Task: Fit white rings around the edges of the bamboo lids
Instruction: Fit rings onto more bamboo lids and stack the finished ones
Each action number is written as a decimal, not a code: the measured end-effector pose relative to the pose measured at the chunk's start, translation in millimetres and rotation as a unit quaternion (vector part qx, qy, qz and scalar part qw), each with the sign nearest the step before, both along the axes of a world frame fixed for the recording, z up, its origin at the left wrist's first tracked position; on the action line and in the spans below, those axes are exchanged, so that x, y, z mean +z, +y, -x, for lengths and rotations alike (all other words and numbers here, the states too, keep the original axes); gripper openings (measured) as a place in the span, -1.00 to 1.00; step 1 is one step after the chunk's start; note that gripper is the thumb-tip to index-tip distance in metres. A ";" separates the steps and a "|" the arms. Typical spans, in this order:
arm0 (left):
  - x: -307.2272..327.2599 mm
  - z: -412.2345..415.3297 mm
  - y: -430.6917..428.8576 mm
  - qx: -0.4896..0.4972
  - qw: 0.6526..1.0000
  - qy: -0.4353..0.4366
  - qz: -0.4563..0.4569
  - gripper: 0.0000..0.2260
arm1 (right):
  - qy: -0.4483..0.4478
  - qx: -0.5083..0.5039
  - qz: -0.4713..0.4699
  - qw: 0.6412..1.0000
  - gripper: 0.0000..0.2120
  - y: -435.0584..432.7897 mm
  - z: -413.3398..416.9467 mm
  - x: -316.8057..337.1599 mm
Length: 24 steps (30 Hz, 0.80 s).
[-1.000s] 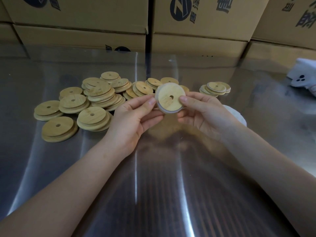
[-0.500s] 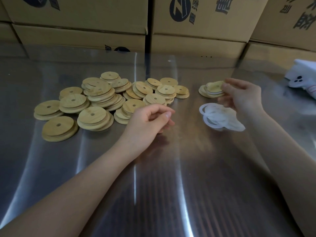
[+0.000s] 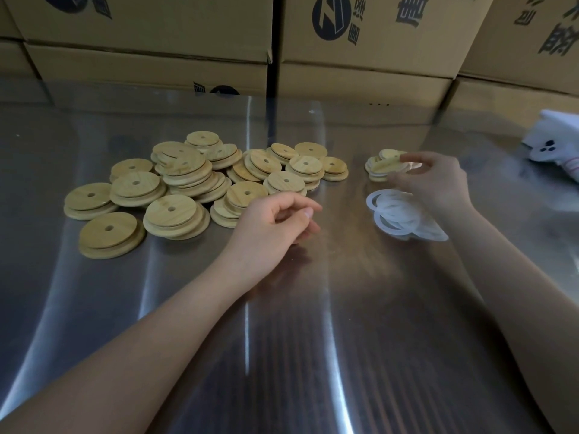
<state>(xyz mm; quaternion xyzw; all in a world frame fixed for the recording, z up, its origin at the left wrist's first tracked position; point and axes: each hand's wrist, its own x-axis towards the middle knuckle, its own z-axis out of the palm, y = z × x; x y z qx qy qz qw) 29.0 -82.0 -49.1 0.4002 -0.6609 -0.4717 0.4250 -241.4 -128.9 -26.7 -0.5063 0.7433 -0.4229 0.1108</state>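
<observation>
Shiny steel bench point(image 3: 297, 339), brown boxes point(image 3: 376, 70) behind. Left grip point(image 3: 272, 228) hangs loosely curled and empty beside the big pile of lids point(image 3: 188, 189): round, smooth bamboo, each with a hole. Right grip point(image 3: 438, 183) touches the small lid stack point(image 3: 383, 168); whether it pinches one, I cannot tell. Thin, flat white rings point(image 3: 396, 211) lie right by its wrist.

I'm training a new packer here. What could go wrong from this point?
The small stack by the right hand looks uneven, so its top lid may slide off. The white rings overlap in a heap; two might lift together. The left hand sits close to the loose lid pile and could knock it.
</observation>
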 end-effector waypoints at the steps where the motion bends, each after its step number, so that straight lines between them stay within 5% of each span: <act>1: 0.1 0.1 0.1 0.001 1.000 0.002 -0.001 -0.82 | 0.016 0.000 -0.004 1.000 -0.65 -0.7 0.0 -1.0; 15: 0.0 0.1 0.4 -0.004 1.000 -0.016 0.003 -0.81 | 0.149 0.030 -0.187 0.971 -0.49 -20.3 6.9 -17.6; 24: 0.5 -0.8 -0.6 -0.002 1.000 -0.020 0.000 -0.81 | 0.127 0.037 -0.124 0.983 -0.56 -9.8 2.5 -10.0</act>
